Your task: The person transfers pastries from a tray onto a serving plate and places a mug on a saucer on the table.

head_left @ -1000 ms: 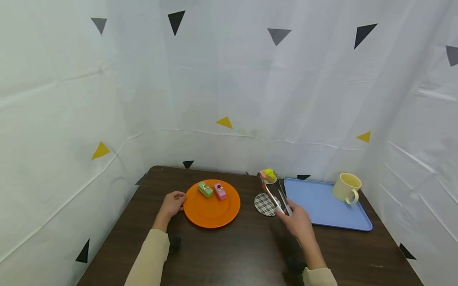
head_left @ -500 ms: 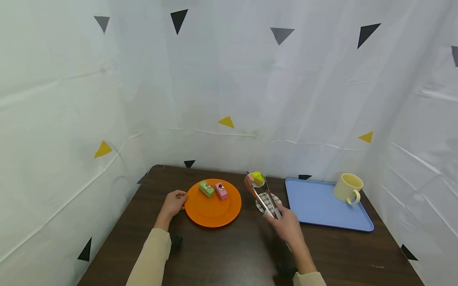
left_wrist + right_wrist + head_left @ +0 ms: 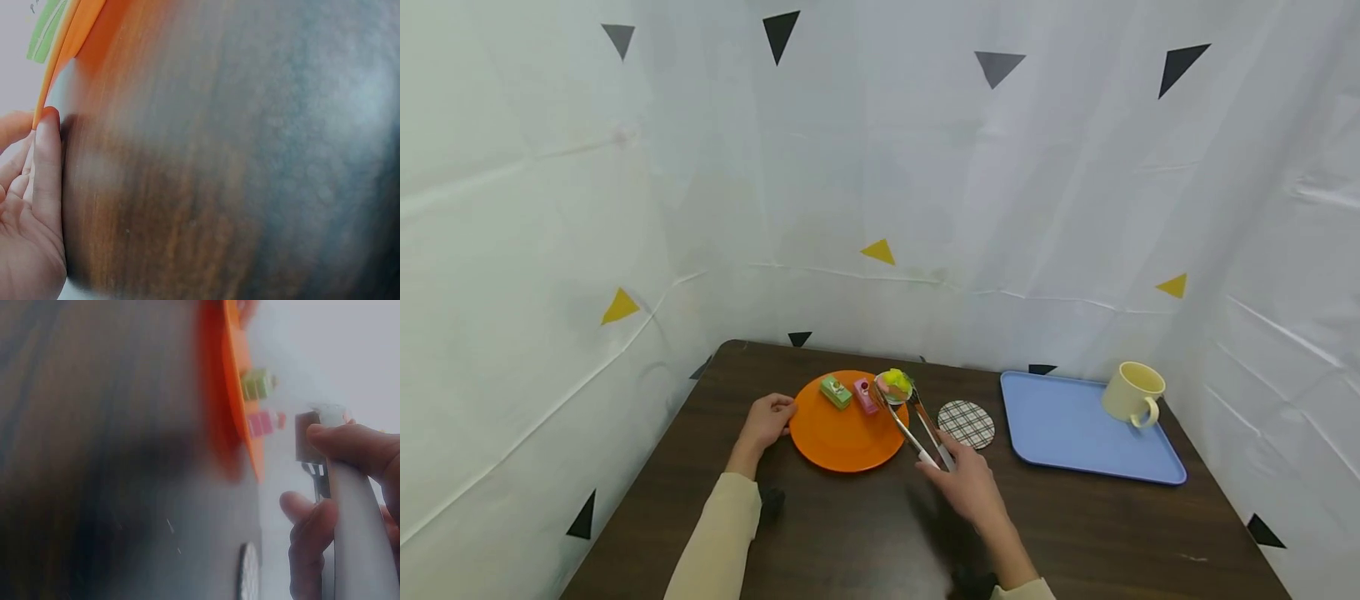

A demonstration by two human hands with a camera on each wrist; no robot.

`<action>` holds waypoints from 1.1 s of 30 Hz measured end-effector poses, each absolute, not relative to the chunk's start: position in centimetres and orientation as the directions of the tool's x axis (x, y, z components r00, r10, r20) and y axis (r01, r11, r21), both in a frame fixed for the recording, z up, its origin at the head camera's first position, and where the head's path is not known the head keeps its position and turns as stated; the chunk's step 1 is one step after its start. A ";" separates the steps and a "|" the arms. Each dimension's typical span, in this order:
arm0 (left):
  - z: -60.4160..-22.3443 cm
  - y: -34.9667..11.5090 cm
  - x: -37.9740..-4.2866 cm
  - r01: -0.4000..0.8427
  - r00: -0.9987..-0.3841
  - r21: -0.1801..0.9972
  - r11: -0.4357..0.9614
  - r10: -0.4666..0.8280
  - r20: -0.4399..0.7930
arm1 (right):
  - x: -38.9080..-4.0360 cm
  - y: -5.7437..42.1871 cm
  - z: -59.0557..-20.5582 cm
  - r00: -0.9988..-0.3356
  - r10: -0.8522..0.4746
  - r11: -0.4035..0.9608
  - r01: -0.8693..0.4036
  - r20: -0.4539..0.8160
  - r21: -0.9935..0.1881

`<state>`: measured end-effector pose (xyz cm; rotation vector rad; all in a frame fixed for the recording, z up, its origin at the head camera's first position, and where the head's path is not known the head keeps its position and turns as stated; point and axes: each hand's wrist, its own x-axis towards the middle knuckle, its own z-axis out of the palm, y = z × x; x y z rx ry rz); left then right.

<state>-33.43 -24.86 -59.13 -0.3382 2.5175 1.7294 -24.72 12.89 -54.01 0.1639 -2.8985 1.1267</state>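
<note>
My left hand pinches the left rim of an orange plate; in the left wrist view one finger lies under the rim. Two toy cake slices, one green and one pink, sit on the plate. In my right hand is a pair of metal tongs. Their tips clasp a small round white piece with a yellow and pink top, over the plate's right side near the pink slice. Part of the right hand crosses the tongs' handle in the right wrist view.
Right of the plate, a checked round coaster lies on the dark wooden table. Farther right is a blue tray bearing a yellow mug. A white curtain with triangles hangs behind the table.
My right hand has carried the tongs and the small round piece leftward, from behind the coaster to over the plate. The left hand has stayed at the plate's rim.
</note>
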 end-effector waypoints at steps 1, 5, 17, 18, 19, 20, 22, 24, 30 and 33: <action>-59.1 -24.9 -33.4 -0.217 -0.974 0.914 0.343 -0.140 -0.178 | -24.6 12.6 -54.0 -0.993 -0.096 0.732 -0.114 0.063 -0.672; -59.0 -24.8 -33.5 -0.212 -0.975 0.913 0.349 -0.135 -0.175 | -24.2 11.8 -54.2 -0.989 -0.133 0.739 -0.140 0.060 -0.659; -58.9 -24.8 -33.1 -0.190 -0.980 0.914 0.360 -0.129 -0.153 | -23.4 9.5 -55.1 -0.976 -0.219 0.735 -0.169 0.005 -0.656; -58.9 -24.8 -33.2 -0.193 -0.979 0.913 0.359 -0.131 -0.156 | -23.4 9.4 -55.2 -0.974 -0.225 0.735 -0.168 -0.002 -0.657; -59.0 -24.9 -33.2 -0.197 -0.978 0.912 0.359 -0.132 -0.159 | -23.4 9.3 -55.3 -0.973 -0.229 0.733 -0.167 -0.009 -0.659; -59.1 -24.9 -33.2 -0.196 -0.979 0.912 0.361 -0.131 -0.159 | -23.4 9.2 -55.3 -0.972 -0.233 0.732 -0.166 -0.014 -0.661; -59.2 -25.0 -33.4 -0.202 -0.977 0.911 0.359 -0.131 -0.165 | -23.5 9.0 -55.5 -0.971 -0.238 0.733 -0.164 -0.023 -0.660; -59.2 -25.1 -33.5 -0.209 -0.976 0.911 0.356 -0.134 -0.171 | -23.5 8.8 -55.6 -0.971 -0.239 0.738 -0.163 -0.028 -0.654; -59.1 -25.1 -33.3 -0.198 -0.979 0.915 0.352 -0.126 -0.163 | -23.9 8.5 -55.8 -0.971 -0.234 0.747 -0.147 -0.050 -0.648; -59.1 -25.1 -33.5 -0.204 -0.978 0.914 0.351 -0.123 -0.171 | -24.1 8.4 -55.9 -0.971 -0.232 0.750 -0.139 -0.061 -0.647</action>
